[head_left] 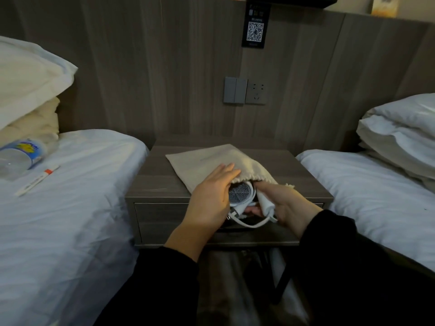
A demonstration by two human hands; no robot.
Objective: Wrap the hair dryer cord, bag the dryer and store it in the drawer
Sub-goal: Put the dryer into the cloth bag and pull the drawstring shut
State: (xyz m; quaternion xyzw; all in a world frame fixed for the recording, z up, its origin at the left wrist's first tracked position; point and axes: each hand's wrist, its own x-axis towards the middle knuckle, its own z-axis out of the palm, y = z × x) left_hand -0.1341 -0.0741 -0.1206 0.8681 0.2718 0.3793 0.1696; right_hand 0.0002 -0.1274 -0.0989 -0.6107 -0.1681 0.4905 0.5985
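A beige cloth drawstring bag lies on the grey nightstand, its mouth toward me. The white hair dryer sits partway in the bag's mouth, its round grille facing me. A loop of white cord hangs below it over the nightstand's front edge. My left hand rests on the bag's mouth at the dryer's left side. My right hand grips the dryer's white handle and the bag's edge on the right. The drawer front below looks closed.
Two beds with white sheets flank the nightstand. On the left bed lie a plastic water bottle and a thin white packet with an orange band. Pillows are stacked on the right bed. A switch and socket are on the headboard wall.
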